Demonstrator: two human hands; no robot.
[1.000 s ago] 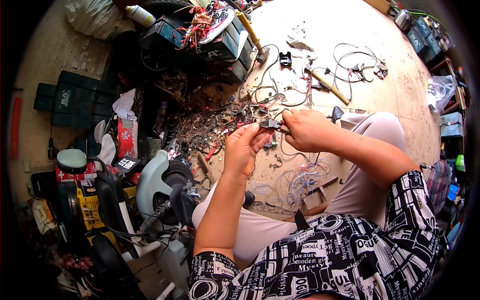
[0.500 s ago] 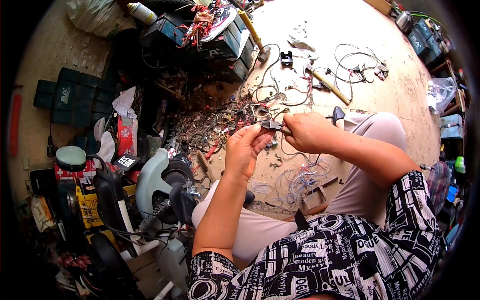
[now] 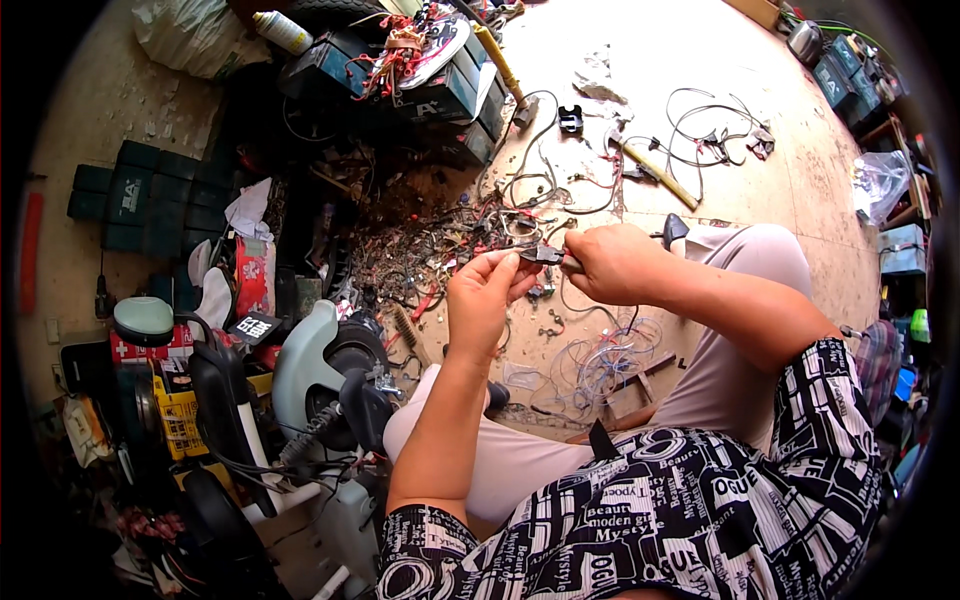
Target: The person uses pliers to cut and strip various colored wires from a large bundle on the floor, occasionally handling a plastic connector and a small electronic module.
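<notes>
My right hand [image 3: 615, 263], near the centre of the frame, is closed around the handles of a pair of pliers [image 3: 543, 254], fingers curled tight, the tool's dark head pointing left. My left hand [image 3: 482, 300] is just left of it, thumb bent in close to the forefinger beside the nose of the pliers, the other fingers loosely curled; I can't tell whether anything is pinched there, as it's too small to make out.

Beyond my hands, up and to the left, a heap of scrap and wire ends [image 3: 430, 230] litters the floor. Below them, at lower centre, is a loose tangle of thin wires [image 3: 605, 365], hemmed in by my trouser legs [image 3: 760, 270]. A brush [image 3: 407, 325] lies left of my left wrist.

Upper right of centre, a hammer [image 3: 660, 175] with a yellowish handle lies near a looped black cable [image 3: 705, 100], and a black bracket [image 3: 571, 119] sits further left. A pile of batteries [image 3: 440, 90] with red leads on top crowds the upper middle. On the left side, a grey wheel guard [image 3: 305, 365] and a black tyre [image 3: 357, 350] take up the space beside my left forearm.
</notes>
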